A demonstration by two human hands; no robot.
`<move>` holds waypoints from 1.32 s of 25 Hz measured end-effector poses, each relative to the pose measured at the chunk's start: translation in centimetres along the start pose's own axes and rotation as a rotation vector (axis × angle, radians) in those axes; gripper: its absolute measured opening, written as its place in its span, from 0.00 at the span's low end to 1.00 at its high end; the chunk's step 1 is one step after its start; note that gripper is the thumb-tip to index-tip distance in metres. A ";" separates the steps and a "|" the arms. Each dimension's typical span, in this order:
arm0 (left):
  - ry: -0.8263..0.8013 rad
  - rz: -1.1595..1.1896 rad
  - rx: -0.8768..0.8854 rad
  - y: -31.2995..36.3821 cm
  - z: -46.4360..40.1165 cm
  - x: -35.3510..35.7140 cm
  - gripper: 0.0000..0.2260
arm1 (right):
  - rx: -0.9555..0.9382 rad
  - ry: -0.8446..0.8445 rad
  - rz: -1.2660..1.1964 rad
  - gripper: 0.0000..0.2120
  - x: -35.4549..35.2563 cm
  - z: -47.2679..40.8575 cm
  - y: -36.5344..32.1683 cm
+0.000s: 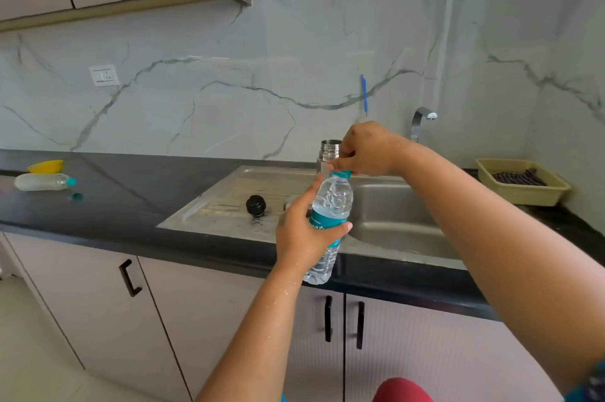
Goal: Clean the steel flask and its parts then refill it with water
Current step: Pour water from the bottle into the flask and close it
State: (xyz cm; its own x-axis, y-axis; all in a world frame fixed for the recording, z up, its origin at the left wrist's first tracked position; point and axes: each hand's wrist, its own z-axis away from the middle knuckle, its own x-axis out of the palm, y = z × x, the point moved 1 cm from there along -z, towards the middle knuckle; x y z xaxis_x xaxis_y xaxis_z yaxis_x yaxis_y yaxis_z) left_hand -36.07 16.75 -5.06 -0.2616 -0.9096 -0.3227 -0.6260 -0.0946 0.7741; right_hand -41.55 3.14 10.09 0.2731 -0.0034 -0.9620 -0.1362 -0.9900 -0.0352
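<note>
Fingers of the left hand (302, 231) are wrapping a water bottle (329, 221). Right hand (366, 149) fingers are pinching its cap (342, 174), with the open steel flask (329, 152) standing just behind.

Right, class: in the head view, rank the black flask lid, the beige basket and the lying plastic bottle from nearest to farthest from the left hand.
1. Black flask lid, on the drainboard just left of the left hand.
2. Beige basket, on the counter far right.
3. Lying plastic bottle, on the counter far left.

One head-worn wide view looks forward and down, close over the sink (393, 218) counter (114, 205).
</note>
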 end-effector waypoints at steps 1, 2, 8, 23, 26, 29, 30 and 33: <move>-0.013 -0.015 0.005 -0.3 -0.3 0.0 0.38 | -0.015 -0.009 0.007 0.26 0.3 -0.1 0.4; -0.028 -0.023 0.004 -0.6 -0.5 -0.2 0.37 | -0.037 -0.016 0.005 0.25 0.6 -0.2 0.7; -0.097 0.137 -0.101 -2.7 -1.3 -0.4 0.38 | -0.213 -0.027 -0.301 0.11 1.2 -0.7 1.5; -0.109 0.215 -0.109 -3.8 -2.0 -0.9 0.38 | -0.162 -0.102 -0.369 0.11 0.3 -2.4 1.7; -0.098 0.256 -0.100 -3.6 -2.0 -1.2 0.37 | -0.030 0.051 -0.800 0.10 1.6 -0.3 3.9; -0.093 0.289 -0.115 -3.5 -1.8 -1.3 0.37 | 0.207 0.184 -0.925 0.10 6.3 3.8 6.8; -0.090 0.300 -0.124 -3.5 -1.7 -1.3 0.37 | 0.293 0.173 -0.881 0.11 8.3 5.4 7.3; -0.076 0.319 -0.135 -3.6 -1.6 -1.1 0.37 | 0.464 0.150 -0.656 0.11 13.4 8.7 7.6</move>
State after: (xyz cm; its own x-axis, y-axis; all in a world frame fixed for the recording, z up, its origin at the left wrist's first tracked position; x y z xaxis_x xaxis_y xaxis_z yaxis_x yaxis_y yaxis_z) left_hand -32.38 17.42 -6.67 -0.4857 -0.8696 -0.0890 -0.4027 0.1322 0.9058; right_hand -47.21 -3.21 -5.38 0.5545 0.5053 -0.6612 -0.2753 -0.6384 -0.7187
